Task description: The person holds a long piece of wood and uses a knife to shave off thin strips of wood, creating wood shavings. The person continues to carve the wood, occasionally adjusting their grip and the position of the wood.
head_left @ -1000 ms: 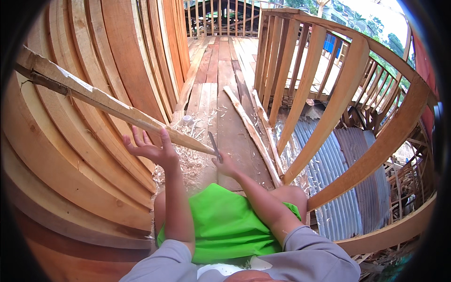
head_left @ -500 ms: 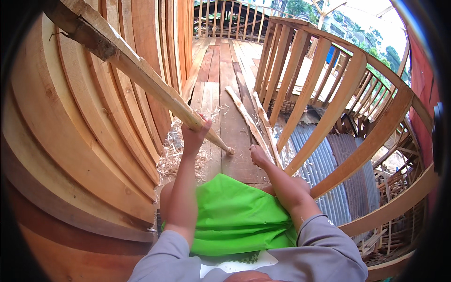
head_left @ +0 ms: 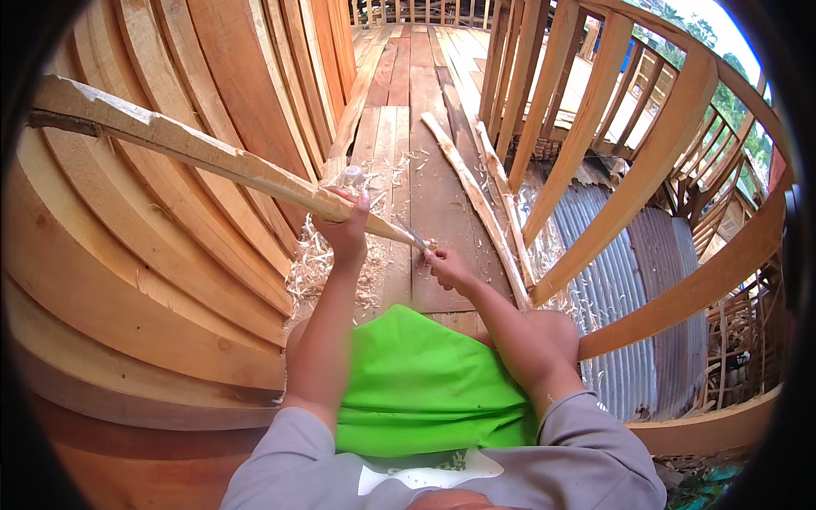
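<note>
My left hand [head_left: 344, 229] is closed around a long, pale wooden pole [head_left: 229, 168], part of it stripped and shaved. The pole slants from the upper left down to a narrowed end near the middle. My right hand [head_left: 449, 269] grips a knife [head_left: 415, 235], its handle hidden in the fingers. The thin blade lies at the pole's narrowed end, apparently touching it. Curled wood shavings [head_left: 361, 276] are heaped on the plank floor [head_left: 438, 200] below my left hand. A bright green cloth [head_left: 425, 382] covers my lap.
Two peeled poles [head_left: 472, 200] lie on the floor to the right, beside a slatted wooden railing [head_left: 625, 229]. Upright boards [head_left: 170, 246] form a wall close on the left. Corrugated metal sheets [head_left: 608, 289] show beyond the railing. A small clear object [head_left: 350, 177] is beyond my left hand.
My right hand has moved up and left, bringing the knife to the pole's end. The pole's far end has dropped to a flatter slant. The view has tipped downward.
</note>
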Demonstrator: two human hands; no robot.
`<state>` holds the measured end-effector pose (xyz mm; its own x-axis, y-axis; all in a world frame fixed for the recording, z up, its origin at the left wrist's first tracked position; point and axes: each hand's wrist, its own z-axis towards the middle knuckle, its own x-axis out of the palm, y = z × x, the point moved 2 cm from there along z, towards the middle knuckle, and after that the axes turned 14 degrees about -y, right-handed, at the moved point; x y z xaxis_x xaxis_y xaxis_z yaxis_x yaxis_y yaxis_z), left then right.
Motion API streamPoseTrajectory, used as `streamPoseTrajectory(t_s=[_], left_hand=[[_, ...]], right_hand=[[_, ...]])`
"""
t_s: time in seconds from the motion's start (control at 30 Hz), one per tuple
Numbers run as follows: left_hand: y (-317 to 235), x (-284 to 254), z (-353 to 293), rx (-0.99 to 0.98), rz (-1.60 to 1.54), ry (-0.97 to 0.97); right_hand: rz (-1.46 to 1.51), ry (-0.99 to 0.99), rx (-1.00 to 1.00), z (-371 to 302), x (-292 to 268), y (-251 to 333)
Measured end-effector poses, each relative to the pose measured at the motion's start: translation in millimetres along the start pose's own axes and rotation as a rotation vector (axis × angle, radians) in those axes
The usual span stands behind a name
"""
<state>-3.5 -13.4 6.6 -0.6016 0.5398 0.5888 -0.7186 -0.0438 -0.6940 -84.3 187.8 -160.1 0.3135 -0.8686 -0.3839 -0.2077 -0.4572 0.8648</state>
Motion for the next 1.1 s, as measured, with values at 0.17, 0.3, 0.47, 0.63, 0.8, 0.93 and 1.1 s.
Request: streamPoseTrajectory(t_s=[0.17, 0.3, 0.47, 0.63, 0.8, 0.93, 1.1], left_hand=[[18.8, 3.6, -0.8, -0.068, -0.086, 0.111], [20.8, -5.1, 3.9, -0.088, -0.127, 0.119], [25.4, -0.2, 5.1, -0.112, -0.228, 0.170], [20.3, -3.6, 7.9, -0.148, -0.272, 0.222], [25.3, -2.9, 4.8, -0.160, -0.308, 0.260], [22.9, 15.9, 0.3, -0.177, -0.257, 0.287], [18.7, -0.5, 6.3, -0.145, -0.230, 0.245]], right_hand=[[0.086, 0.092, 0.465, 30.5, -0.3, -29.9], [-0.105, -0.061, 0.218, 5.7, 17.6, 6.7], [-0.128, -0.250, -0.127, 17.8, 45.6, 25.4], [-0.079, -0.021, 0.408, 29.9, 20.5, -3.6], [-0.113, 0.040, 0.113, -4.8, 19.5, 63.0], [-0.131, -0.160, 0.041, 37.4, 17.0, -13.9], [-0.090, 0.070, 0.313, 22.9, 14.0, 5.2]])
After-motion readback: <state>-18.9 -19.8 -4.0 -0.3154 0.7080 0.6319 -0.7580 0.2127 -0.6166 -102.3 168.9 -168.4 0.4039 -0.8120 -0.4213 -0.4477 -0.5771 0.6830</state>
